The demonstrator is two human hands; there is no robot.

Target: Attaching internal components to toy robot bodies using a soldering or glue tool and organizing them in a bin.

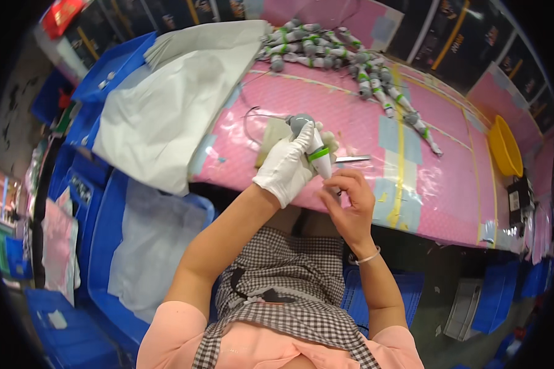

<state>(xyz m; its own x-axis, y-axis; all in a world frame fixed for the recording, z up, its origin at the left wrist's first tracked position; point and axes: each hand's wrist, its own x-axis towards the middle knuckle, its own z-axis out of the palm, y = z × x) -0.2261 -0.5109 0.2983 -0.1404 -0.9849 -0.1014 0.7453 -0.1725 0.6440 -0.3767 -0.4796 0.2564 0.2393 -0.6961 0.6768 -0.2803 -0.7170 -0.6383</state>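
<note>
Near the centre of the frame, the gloved left hand [286, 169] is closed around a white, green-banded device [319, 154] with a grey ball-shaped head, above the pink table [440, 184]. At its narrow tip, the bare right hand [354, 203] is half-curled, thumb and forefinger slightly apart; whether it touches is unclear.

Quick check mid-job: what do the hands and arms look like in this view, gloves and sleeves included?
The left hand wears a white glove ending at the wrist. The right hand has no glove, but a thin pale bracelet circles that wrist. Both sleeves are short and peach-pink, leaving the forearms uncovered.
</note>
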